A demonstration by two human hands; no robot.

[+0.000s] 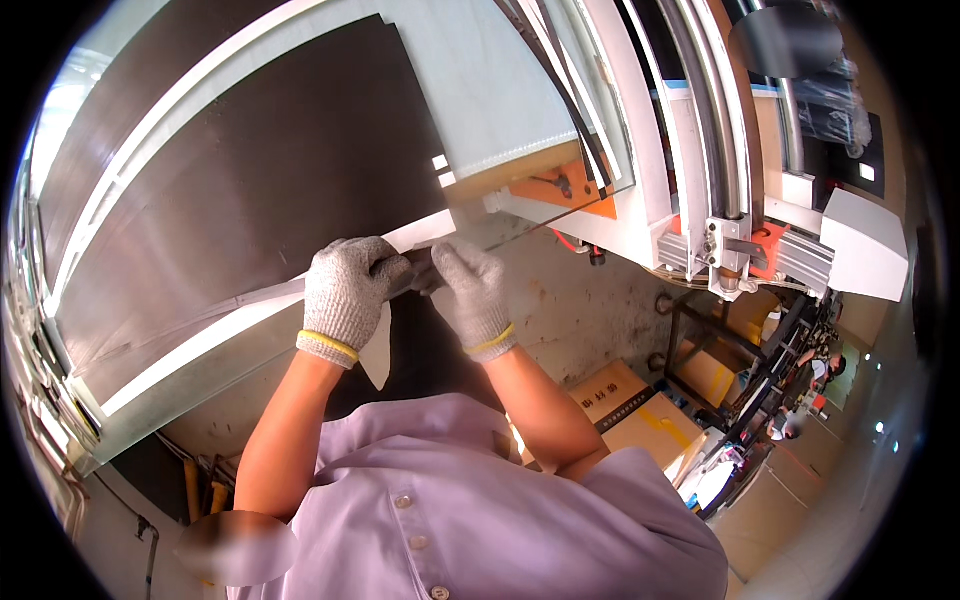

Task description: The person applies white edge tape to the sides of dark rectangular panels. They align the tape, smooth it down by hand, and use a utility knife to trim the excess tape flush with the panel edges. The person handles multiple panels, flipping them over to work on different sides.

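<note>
- Lilac shirt (430, 480): buttoned, ours, lying nearest the camera.
- Left hand (345, 280): grey-gloved, at the table's front edge; fingers curled well in, though we cannot tell what they grip.
- Right hand (472, 292): gloved to match, just beside our left; fingers bent inward, their hold hidden from us.
- Dark sheet (300, 150): flat on the pale table (490, 95), beyond our hands.
- White pointed flap (377, 355): hanging below our left hand.
</note>
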